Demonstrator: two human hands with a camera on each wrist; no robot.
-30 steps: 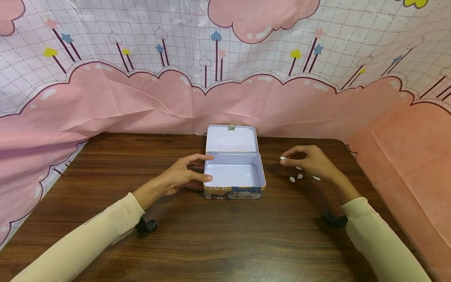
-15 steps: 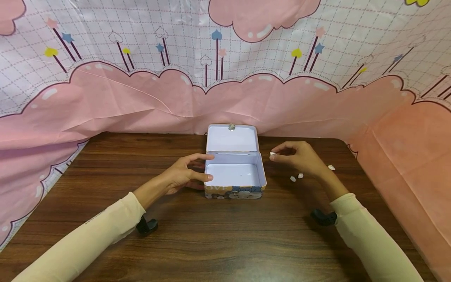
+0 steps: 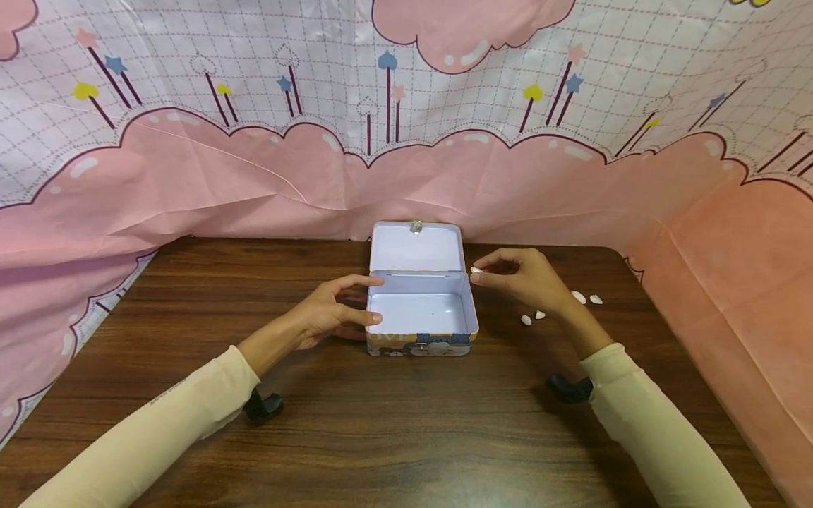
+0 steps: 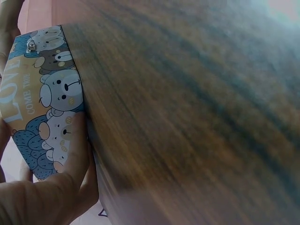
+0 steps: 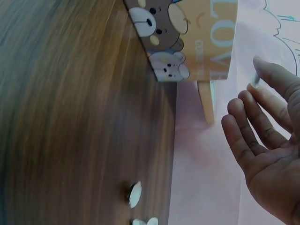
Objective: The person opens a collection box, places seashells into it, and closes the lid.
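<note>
A hinged tin box (image 3: pixel 419 346), printed with cartoon bears and lettering, stands with its lid (image 3: pixel 417 247) raised and its white inside showing. At its left end my left hand (image 3: pixel 330 310) holds it, index finger and thumb over the rim. The left wrist view shows fingers (image 4: pixel 77 159) against the printed wall. Between thumb and index finger my right hand (image 3: pixel 527 279) pinches a small white shell-like piece (image 3: pixel 476 269) just outside the box's right rim. In the right wrist view the other fingers (image 5: pixel 236 145) are spread and hold nothing.
Several similar white pieces (image 3: pixel 526 320) lie on the brown wooden table (image 3: pixel 406 430) right of the box, partly near the right forearm. A pink and white cloud-patterned cloth (image 3: pixel 267 183) hangs behind the table and along its sides.
My right hand has moved left with the pinched white piece, from above the loose pieces to the box's right rim. More loose pieces now show. The left hand and box stay put.
</note>
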